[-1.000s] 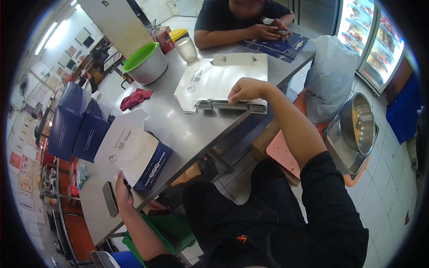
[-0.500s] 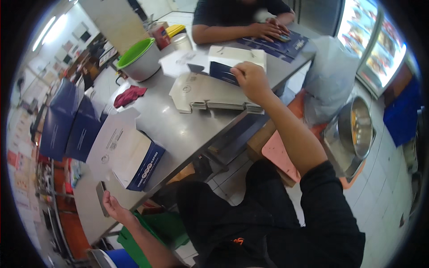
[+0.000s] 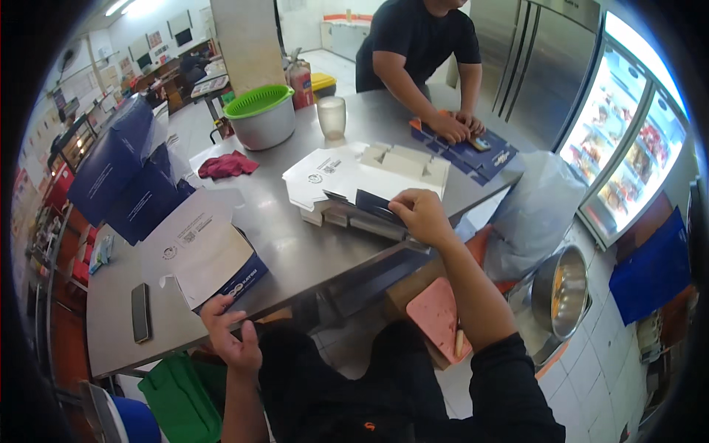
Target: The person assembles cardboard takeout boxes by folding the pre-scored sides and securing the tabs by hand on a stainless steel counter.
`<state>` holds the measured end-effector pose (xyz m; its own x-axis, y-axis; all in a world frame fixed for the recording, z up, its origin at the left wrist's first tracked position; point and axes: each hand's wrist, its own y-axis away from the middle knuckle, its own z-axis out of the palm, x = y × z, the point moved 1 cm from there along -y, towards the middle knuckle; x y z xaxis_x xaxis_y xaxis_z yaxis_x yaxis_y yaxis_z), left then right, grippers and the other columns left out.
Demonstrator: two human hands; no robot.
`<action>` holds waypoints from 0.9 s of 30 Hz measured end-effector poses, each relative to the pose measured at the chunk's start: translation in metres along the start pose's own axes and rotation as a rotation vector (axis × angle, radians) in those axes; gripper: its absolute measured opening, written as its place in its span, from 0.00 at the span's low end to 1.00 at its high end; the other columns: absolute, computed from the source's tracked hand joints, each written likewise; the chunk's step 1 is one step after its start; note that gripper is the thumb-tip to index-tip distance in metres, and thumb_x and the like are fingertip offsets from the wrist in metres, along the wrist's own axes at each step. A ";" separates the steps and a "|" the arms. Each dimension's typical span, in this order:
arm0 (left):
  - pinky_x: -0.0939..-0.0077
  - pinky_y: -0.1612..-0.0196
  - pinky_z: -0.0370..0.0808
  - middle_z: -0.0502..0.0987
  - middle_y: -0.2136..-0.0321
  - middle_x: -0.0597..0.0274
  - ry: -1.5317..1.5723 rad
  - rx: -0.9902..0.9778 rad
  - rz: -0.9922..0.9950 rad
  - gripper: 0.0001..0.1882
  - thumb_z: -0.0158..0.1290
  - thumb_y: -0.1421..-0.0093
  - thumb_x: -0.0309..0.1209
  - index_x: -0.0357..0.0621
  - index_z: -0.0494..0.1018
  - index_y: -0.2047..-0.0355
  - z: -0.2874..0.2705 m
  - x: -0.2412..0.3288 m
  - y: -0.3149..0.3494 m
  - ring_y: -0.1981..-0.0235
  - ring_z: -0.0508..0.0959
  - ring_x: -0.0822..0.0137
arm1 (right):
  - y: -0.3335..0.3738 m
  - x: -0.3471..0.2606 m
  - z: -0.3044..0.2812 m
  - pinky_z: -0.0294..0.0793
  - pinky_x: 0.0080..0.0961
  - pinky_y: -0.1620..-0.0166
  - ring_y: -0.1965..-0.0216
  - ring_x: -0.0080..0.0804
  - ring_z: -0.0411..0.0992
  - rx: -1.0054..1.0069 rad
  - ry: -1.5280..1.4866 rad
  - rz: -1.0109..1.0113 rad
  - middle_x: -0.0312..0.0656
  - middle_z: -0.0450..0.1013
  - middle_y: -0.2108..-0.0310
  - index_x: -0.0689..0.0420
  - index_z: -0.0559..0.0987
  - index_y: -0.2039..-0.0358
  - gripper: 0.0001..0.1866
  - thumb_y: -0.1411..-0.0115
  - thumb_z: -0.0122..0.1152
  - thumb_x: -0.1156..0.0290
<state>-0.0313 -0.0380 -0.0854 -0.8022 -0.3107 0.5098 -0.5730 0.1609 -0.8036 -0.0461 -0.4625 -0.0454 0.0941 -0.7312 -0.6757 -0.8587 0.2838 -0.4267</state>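
My right hand is closed in a pinch on the blue edge of a flat cardboard box blank, the top one of a pile. Its white inner face rests over several other flat blanks on the steel table. My left hand is held open, fingers curled loosely apart, at the front edge of the table. It is right beside a partly folded white and blue box, whose lid flap lies raised toward the back; whether the fingertips touch it I cannot tell.
On the table lie a dark phone, a red cloth, a grey bowl with a green strainer and a cup. Blue boxes stand at left. Across, a person handles a blue box blank. A plastic bag hangs at right.
My left hand has moved from beside the phone to the folded box. My right hand still grips the blank, which has tilted. The view has swung upward, showing more of the person across.
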 end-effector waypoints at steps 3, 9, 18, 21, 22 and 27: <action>0.54 0.41 0.65 0.75 0.53 0.47 0.019 -0.054 0.023 0.07 0.57 0.44 0.28 0.41 0.73 0.66 0.013 0.012 -0.001 0.47 0.71 0.48 | -0.002 0.001 -0.008 0.73 0.29 0.66 0.75 0.28 0.74 -0.043 -0.058 0.084 0.44 0.78 0.78 0.64 0.85 0.67 0.10 0.42 0.68 0.69; 0.55 0.47 0.69 0.77 0.58 0.49 0.088 -0.177 0.040 0.06 0.59 0.47 0.27 0.41 0.74 0.69 0.029 0.008 -0.005 0.54 0.74 0.48 | -0.008 0.034 0.004 0.74 0.26 0.63 0.71 0.24 0.75 -0.458 -0.176 0.262 0.39 0.80 0.74 0.63 0.86 0.67 0.14 0.42 0.70 0.62; 0.62 0.53 0.73 0.78 0.63 0.54 0.254 -0.521 0.025 0.11 0.63 0.48 0.29 0.41 0.75 0.66 0.075 -0.009 -0.016 0.61 0.77 0.52 | -0.009 0.052 0.003 0.74 0.24 0.55 0.62 0.26 0.75 -0.550 -0.338 0.312 0.39 0.82 0.65 0.63 0.86 0.58 0.19 0.43 0.71 0.60; 0.65 0.54 0.74 0.79 0.62 0.55 0.278 -0.607 -0.087 0.13 0.63 0.46 0.32 0.40 0.76 0.64 0.085 -0.020 -0.025 0.60 0.78 0.55 | -0.011 0.052 0.001 0.73 0.23 0.53 0.61 0.25 0.75 -0.564 -0.385 0.339 0.38 0.81 0.64 0.63 0.85 0.57 0.19 0.42 0.70 0.60; 0.65 0.55 0.74 0.79 0.62 0.55 0.279 -0.644 -0.127 0.13 0.63 0.45 0.32 0.39 0.76 0.63 0.088 -0.023 -0.026 0.59 0.78 0.57 | -0.007 0.053 0.001 0.73 0.23 0.53 0.61 0.25 0.75 -0.575 -0.408 0.368 0.37 0.81 0.64 0.63 0.85 0.57 0.19 0.41 0.69 0.60; 0.70 0.51 0.74 0.79 0.57 0.60 0.630 -0.725 -0.600 0.17 0.62 0.38 0.36 0.39 0.75 0.55 0.085 -0.050 -0.021 0.54 0.76 0.70 | -0.008 0.054 -0.005 0.75 0.22 0.59 0.64 0.21 0.74 -0.521 -0.375 0.352 0.36 0.80 0.65 0.63 0.85 0.58 0.17 0.39 0.65 0.62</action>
<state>0.0355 -0.1055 -0.1199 -0.1894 -0.0264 0.9815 -0.6912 0.7136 -0.1142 -0.0369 -0.5076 -0.0756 -0.1459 -0.3633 -0.9202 -0.9892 0.0629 0.1320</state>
